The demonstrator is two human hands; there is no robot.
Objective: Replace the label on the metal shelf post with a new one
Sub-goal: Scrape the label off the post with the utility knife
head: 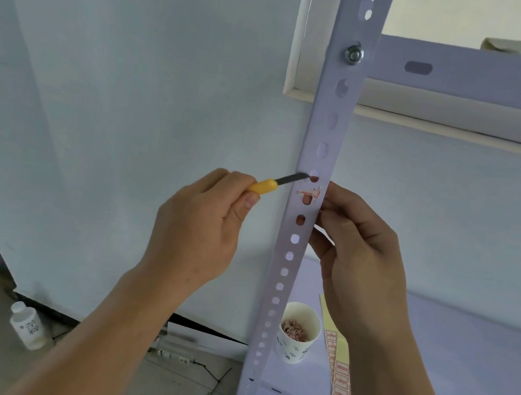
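A pale perforated metal shelf post (292, 265) runs up the middle of the view. On it, at hand height, cling torn red-and-white remnants of the old label (308, 193). My left hand (201, 228) grips a yellow-handled scraper knife (275, 184), whose dark blade tip touches the post just above the remnants. My right hand (356, 259) curls round the post's right edge beside the label, fingers behind the post. A sheet of new red-bordered labels (338, 381) lies on the shelf below, partly hidden by my right forearm.
A paper cup (297, 334) holding label scraps stands on the lower shelf (465, 372) next to the post. A horizontal shelf beam (482, 78) is bolted at the upper right. A white bottle (29, 327) and cables lie on the floor at the lower left.
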